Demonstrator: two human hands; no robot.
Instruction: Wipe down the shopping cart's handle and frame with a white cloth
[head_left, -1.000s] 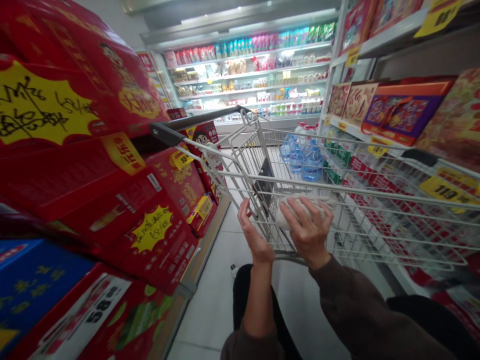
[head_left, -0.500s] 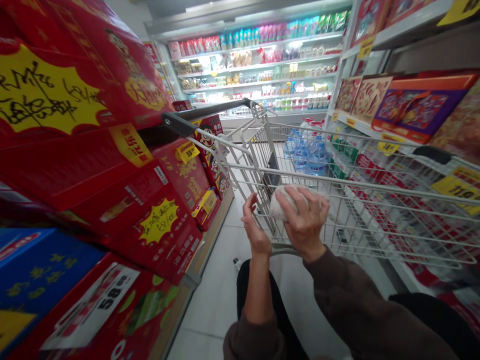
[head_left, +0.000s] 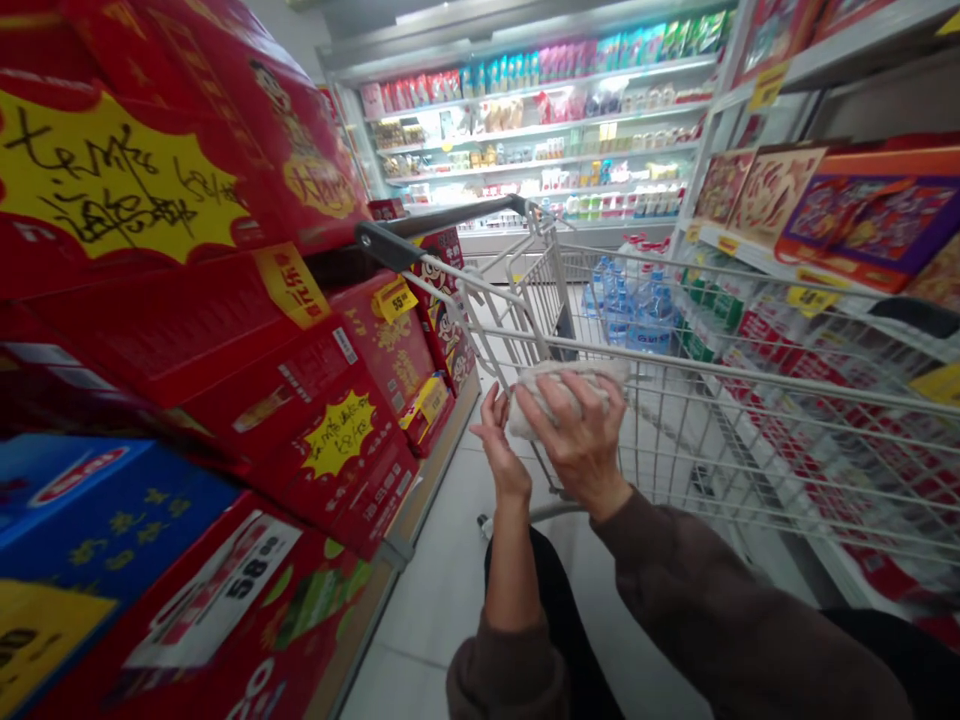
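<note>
In the head view a greyish-white cloth (head_left: pixel 523 416) lies bunched under my right hand (head_left: pixel 581 430), whose fingers are wrapped over it. The cloth is up against the near top rail of a metal shopping cart (head_left: pixel 750 376), or just in front of it; I cannot tell whether they touch. Just left of the cloth is my left hand (head_left: pixel 506 455), palm turned toward it, with fingers loosely bent and apart. Its fingertips come close to the cloth's left end, and contact there is unclear.
Stacked red gift boxes (head_left: pixel 225 330) with yellow price signs line the left side. A blue box (head_left: pixel 97 510) sits low there. Shelves with boxes (head_left: pixel 862 215) and bottle packs stand on the right. Blue-tinted water bottles (head_left: pixel 649 315) and a lit cooler (head_left: pixel 540 130) are ahead.
My right hand has moved left with the cloth, closer to my left hand. The view has shifted slightly, so the shelves and cart appear further right.
</note>
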